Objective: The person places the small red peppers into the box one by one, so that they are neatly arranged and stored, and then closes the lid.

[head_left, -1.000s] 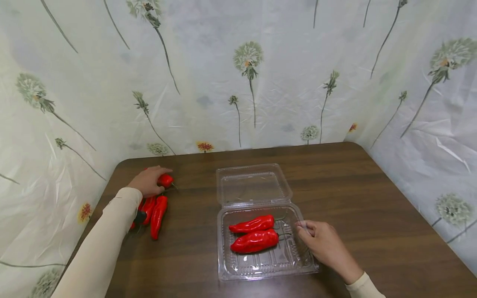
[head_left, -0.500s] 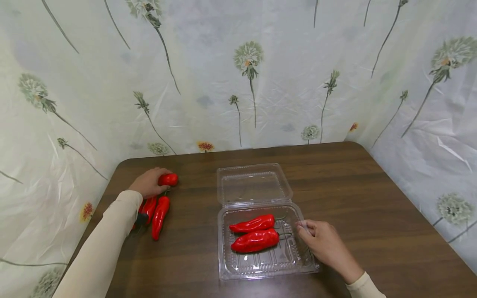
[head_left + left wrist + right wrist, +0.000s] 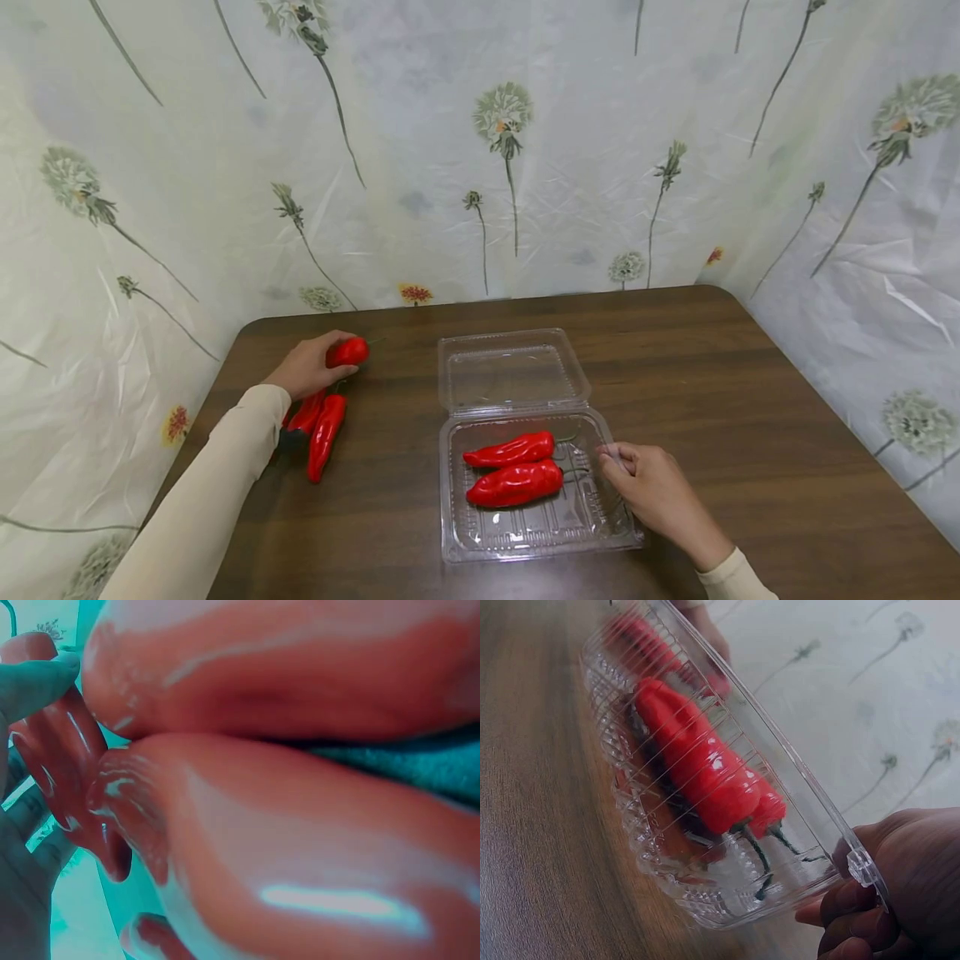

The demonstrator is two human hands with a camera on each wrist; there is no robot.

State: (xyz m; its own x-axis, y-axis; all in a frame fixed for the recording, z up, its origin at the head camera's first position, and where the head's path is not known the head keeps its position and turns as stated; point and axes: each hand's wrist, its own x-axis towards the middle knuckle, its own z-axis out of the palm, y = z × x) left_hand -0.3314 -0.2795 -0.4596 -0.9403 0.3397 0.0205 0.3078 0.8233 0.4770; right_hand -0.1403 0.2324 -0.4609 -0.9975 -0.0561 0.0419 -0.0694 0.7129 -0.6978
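Note:
At the table's back left, my left hand [image 3: 306, 368] grips a red pepper [image 3: 350, 352], its thumb on the near side. The left wrist view shows this pepper [image 3: 64, 742] between thumb and fingers, with other peppers large in front. Several red peppers [image 3: 327, 437] lie just below that hand, partly hidden by the sleeve. My right hand [image 3: 654, 490] pinches the right rim of a clear plastic clamshell container [image 3: 517, 533], whose lid [image 3: 510, 371] is folded back. Two red peppers [image 3: 516, 485] with green stems lie side by side inside it.
The dark wood table [image 3: 390, 517] has a rounded back edge. A plastic sheet [image 3: 420, 150] printed with dandelions hangs behind it and along both sides. A dark band [image 3: 288, 442] shows by the left wrist, near the pile.
My left hand has moved slightly right with the red pepper, shifting away from the pile. The right hand and the container have stayed in place.

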